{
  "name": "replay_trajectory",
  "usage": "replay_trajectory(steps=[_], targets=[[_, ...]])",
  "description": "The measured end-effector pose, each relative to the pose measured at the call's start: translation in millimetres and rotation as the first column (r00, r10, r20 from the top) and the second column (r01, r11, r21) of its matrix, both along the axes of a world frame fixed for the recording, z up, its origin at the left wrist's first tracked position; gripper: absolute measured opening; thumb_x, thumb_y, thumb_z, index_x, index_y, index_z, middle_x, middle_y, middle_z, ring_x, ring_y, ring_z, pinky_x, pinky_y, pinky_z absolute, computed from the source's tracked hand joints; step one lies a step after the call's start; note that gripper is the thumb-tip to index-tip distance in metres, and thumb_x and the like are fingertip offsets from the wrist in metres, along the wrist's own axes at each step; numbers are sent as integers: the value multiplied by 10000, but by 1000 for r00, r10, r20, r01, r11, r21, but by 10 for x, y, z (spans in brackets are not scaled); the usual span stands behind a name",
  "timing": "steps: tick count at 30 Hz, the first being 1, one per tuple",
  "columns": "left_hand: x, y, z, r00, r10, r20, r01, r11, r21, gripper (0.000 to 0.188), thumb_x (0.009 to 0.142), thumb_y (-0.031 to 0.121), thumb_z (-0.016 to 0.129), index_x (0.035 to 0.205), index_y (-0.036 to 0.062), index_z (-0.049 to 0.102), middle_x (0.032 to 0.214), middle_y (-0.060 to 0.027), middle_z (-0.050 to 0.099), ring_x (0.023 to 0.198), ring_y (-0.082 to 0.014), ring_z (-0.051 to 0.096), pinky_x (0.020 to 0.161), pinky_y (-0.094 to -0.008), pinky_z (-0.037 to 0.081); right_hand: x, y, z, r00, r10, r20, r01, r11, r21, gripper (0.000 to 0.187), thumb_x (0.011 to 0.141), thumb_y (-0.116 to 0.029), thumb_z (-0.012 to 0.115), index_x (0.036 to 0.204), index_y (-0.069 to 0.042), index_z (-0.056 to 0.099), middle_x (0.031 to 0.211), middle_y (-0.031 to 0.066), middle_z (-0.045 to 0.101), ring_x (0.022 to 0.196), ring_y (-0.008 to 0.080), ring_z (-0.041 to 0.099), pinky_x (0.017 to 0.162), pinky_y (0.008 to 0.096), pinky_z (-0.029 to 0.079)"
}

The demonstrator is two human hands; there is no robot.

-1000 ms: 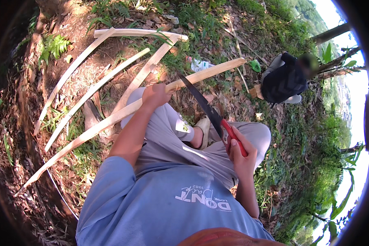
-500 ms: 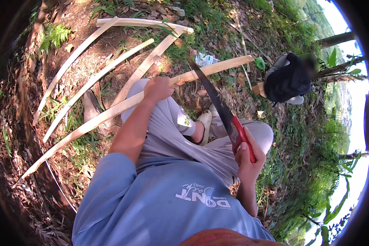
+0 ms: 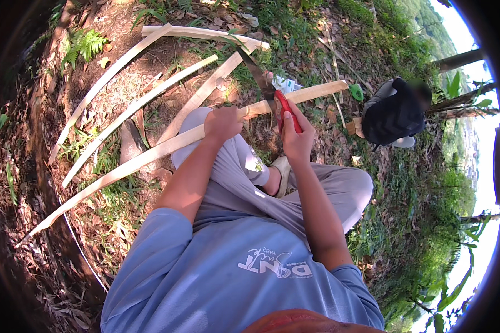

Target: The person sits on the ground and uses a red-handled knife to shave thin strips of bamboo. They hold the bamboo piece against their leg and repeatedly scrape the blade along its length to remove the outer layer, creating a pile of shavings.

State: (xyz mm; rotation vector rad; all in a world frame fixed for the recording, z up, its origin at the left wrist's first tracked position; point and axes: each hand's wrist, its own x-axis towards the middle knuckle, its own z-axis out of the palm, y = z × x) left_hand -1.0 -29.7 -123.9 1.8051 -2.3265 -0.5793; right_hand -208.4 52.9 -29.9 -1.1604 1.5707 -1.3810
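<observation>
Pale wood makes up the long board [image 3: 150,156] slanting across the person's left knee [image 3: 196,118] in the head view. The left hand [image 3: 223,125] is wrapped around the board. The right hand [image 3: 298,136] is closed on the red handle [image 3: 279,100] of a saw [image 3: 262,82], which crosses the board; contact there I cannot tell. Other boards [image 3: 199,101] lie beyond it, and another person [image 3: 393,115] is past its right end.
</observation>
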Motion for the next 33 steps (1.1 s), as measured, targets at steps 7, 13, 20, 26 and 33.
replay_trajectory(steps=[7,13,20,26,33], targets=[[-9,7,77,1000,8,4,-8,1000,-2,367,922,416,792,1099,96,752,993,-150,812,972,-350,797,875,-498,623,-13,-103,-490,979,27,-200,-45,995,-86,412,1114,-180,674,1461,42,692,988,36,761,820,71,635,724,254,520],[3,-25,89,1000,27,-2,-27,998,55,389,919,419,814,1119,89,760,999,-161,816,1004,-352,798,898,-495,622,-68,50,-460,914,70,-399,-88,996,-28,400,1100,-163,682,1461,4,709,994,65,780,838,82,651,756,272,538],[-8,-26,154,1000,19,11,-20,996,91,386,937,415,777,1137,85,773,1041,-164,822,1024,-361,795,921,-499,621,-81,69,-402,927,75,-367,-80,997,-1,396,1101,-170,689,1468,-22,713,1007,78,787,847,90,659,779,281,549],[-22,-55,180,1000,9,0,-9,988,151,322,939,326,738,1145,86,798,1106,-176,820,1071,-363,789,952,-500,620,-134,99,-494,904,27,-426,-60,996,-64,385,1100,-175,695,1457,-34,724,1008,87,791,855,94,675,773,287,551],[-19,-78,213,999,27,44,-35,978,206,332,933,317,737,1183,113,814,1162,-160,818,1097,-356,790,968,-486,623,-127,276,-299,939,79,-334,-54,995,85,393,1097,-163,696,1459,-13,714,1092,110,813,914,130,710,834,312,575]])
